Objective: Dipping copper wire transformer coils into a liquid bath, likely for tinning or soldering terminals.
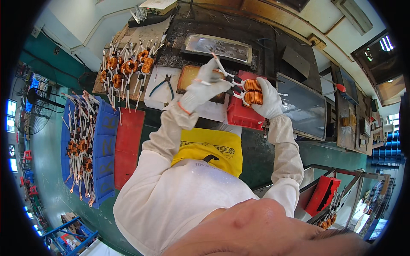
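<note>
My right hand (270, 100), in a white glove, is wrapped round a copper-wound toroid coil (253, 92) above a red plastic box (244, 114). The coil's leads, in white and black sleeving, run left toward my left hand (206, 88). That hand, also gloved, is closed on the leads (220, 66), one of which sticks up past its fingers with a bare end. Some of its fingertips are blurred. Below my left hand lies an amber-coloured shallow tray (186, 81), partly covered by the glove. Cutting pliers (163, 87) with blue handles rest to its left on a white sheet.
Several finished-looking coils (128, 67) lie on a board at the back left. A blue crate (100, 158) full of coils stands at the left. A rectangular metal pot (220, 48) sits behind my hands; a grey metal-topped tray (301, 106) lies at the right.
</note>
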Motion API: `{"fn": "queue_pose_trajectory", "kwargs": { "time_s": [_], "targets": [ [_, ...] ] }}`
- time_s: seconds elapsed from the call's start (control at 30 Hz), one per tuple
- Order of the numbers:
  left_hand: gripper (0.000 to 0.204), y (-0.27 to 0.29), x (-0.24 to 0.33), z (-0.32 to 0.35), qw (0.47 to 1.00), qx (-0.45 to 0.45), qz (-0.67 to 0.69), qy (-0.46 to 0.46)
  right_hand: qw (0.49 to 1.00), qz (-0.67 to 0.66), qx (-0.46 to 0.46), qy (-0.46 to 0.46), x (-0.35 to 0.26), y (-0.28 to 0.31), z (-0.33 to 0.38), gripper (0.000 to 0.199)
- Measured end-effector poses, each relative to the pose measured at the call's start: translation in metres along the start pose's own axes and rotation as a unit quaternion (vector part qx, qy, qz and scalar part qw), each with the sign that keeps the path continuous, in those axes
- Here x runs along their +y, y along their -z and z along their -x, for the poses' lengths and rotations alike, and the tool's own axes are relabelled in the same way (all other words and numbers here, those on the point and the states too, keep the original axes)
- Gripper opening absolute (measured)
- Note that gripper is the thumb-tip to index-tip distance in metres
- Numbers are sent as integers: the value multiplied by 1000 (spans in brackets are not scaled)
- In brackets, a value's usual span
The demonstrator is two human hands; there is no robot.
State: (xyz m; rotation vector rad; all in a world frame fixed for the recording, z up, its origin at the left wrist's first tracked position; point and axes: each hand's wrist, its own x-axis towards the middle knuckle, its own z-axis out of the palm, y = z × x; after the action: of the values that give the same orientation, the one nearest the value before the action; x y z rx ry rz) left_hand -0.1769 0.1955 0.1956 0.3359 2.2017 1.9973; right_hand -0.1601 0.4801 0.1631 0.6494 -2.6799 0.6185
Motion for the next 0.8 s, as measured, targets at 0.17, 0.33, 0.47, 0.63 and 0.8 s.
{"fn": "queue_pose_trajectory", "kwargs": {
  "time_s": [0.17, 0.33, 0.47, 0.63, 0.8],
  "targets": [
    [78, 21, -40, 28, 911, 4, -389, -139, 1000, 3, -11, -16, 3, 1, -1, 93],
    [56, 2, -40, 14, 889, -22, -444, -109, 1000, 5, -15, -21, 0, 0, -2, 93],
    [40, -13, -52, 10, 853, -17, -516, -78, 1000, 4, -12, -19, -3, 1, -4, 92],
    [39, -1, -53, -12, 841, 72, -503, -187, 1000, -2, -12, -14, 0, 1, -2, 91],
    [35, 25, -58, -52, 847, 133, -431, -282, 1000, -6, -13, -10, -2, 2, -4, 92]
  ]
}}
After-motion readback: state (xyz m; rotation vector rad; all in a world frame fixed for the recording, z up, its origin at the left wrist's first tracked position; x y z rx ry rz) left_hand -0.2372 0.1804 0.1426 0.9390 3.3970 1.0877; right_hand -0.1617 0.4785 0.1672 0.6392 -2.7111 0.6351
